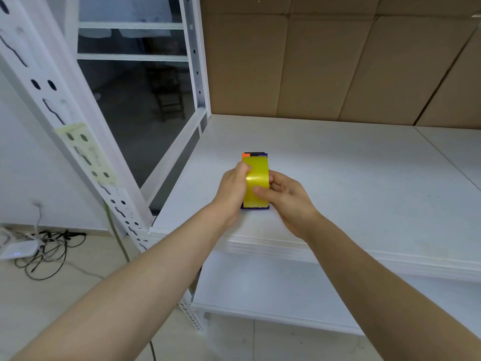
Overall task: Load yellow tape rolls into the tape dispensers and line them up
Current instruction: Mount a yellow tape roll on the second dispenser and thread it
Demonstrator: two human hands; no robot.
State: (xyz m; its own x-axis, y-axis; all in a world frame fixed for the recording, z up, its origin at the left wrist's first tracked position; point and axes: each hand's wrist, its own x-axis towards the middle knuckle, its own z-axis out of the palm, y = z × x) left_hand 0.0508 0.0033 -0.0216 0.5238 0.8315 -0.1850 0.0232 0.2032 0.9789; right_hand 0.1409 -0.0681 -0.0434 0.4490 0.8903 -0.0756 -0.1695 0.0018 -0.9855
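Observation:
A yellow tape roll [256, 175] sits in a dark blue tape dispenser [256, 154] with an orange part at its far left corner. The dispenser stands on the white shelf board [338, 183], near its front left. My left hand [231, 194] grips the roll and dispenser from the left side. My right hand [283, 196] holds them from the right, with its thumb pressed on the yellow tape. Most of the dispenser's body is hidden under the roll and my fingers.
Brown cardboard [325, 61] lines the back of the shelf. A white slotted rack post [78, 142] slants at the left. A lower white shelf [286, 290] lies below. Tangled black cables and a white device [23, 250] lie on the floor at left.

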